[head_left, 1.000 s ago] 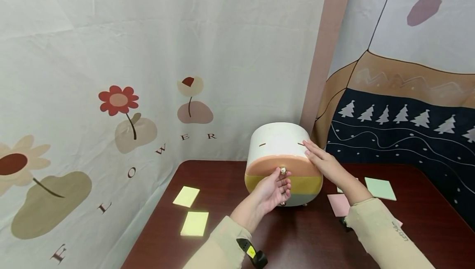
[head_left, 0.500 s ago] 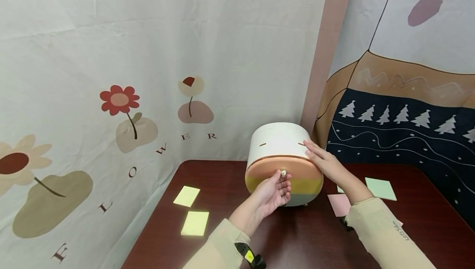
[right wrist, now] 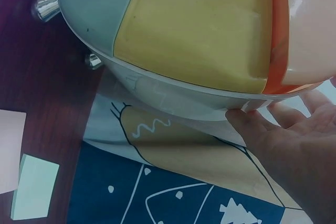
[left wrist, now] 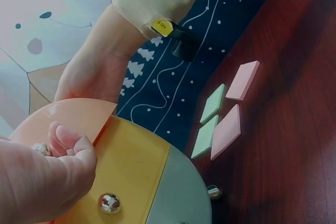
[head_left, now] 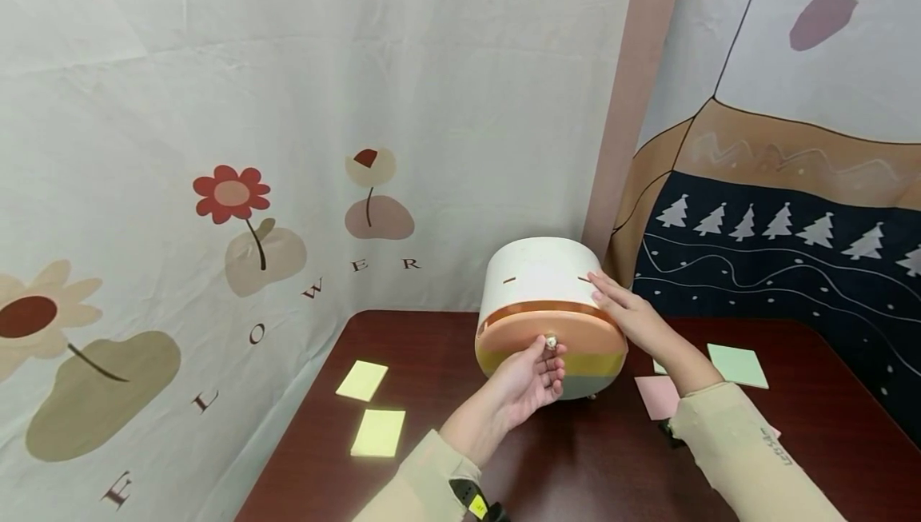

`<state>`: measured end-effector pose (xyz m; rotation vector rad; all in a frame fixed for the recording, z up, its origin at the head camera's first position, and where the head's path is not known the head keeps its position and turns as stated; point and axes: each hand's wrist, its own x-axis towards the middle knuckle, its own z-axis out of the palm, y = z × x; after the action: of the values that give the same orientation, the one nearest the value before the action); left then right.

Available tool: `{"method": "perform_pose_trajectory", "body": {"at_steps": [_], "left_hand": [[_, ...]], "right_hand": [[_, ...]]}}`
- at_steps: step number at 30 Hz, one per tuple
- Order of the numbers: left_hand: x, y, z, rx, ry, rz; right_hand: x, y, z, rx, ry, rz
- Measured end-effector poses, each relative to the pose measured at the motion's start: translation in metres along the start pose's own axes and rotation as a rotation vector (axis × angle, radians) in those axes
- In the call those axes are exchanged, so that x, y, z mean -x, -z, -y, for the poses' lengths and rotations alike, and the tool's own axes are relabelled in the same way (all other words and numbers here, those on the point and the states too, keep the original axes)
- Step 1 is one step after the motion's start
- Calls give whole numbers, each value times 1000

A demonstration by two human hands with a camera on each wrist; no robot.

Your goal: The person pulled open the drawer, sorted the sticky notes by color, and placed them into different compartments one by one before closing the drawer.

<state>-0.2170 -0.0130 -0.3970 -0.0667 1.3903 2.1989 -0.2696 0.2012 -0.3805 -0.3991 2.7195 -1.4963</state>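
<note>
A round white drawer box (head_left: 541, 270) with orange, yellow and grey-green drawer fronts stands on the table. Its top orange drawer (head_left: 525, 330) is pulled out a little, leaving a gap under the white rim. My left hand (head_left: 524, 382) pinches that drawer's metal knob (head_left: 551, 341) between thumb and fingers. In the left wrist view, the yellow drawer (left wrist: 131, 166) below stays flush, with its own round knob (left wrist: 109, 203) bare. My right hand (head_left: 629, 314) rests on the box's upper right side, fingers extended; the right wrist view shows the fingers (right wrist: 252, 124) against the white shell.
Two yellow sticky-note pads (head_left: 377, 433) lie left of the box on the dark red table (head_left: 309, 426). Pink pads (left wrist: 227, 132) and green pads (head_left: 737, 366) lie to its right, partly behind the right forearm. A printed curtain (head_left: 460, 106) hangs close behind.
The orange drawer has slid out of the box toward me, opening a gap at its top. My left hand has moved slightly back with the knob; the right hand keeps its place.
</note>
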Motion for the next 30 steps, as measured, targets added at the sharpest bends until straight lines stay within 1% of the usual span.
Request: {"method": "perform_pose_trajectory", "body": {"at_steps": [10,18,26,30], "left_hand": [[5,1,2,13,8,10],[11,1,4,-3,10,15],[16,1,5,-18,14,19],[18,2,6,-20,19,23]], "right_hand": [[-1,0,2,5,-18,3],[0,0,3,3,-16,14],[-2,0,2,-10,-37,23],[0,0,3,-11,-29,23]]}}
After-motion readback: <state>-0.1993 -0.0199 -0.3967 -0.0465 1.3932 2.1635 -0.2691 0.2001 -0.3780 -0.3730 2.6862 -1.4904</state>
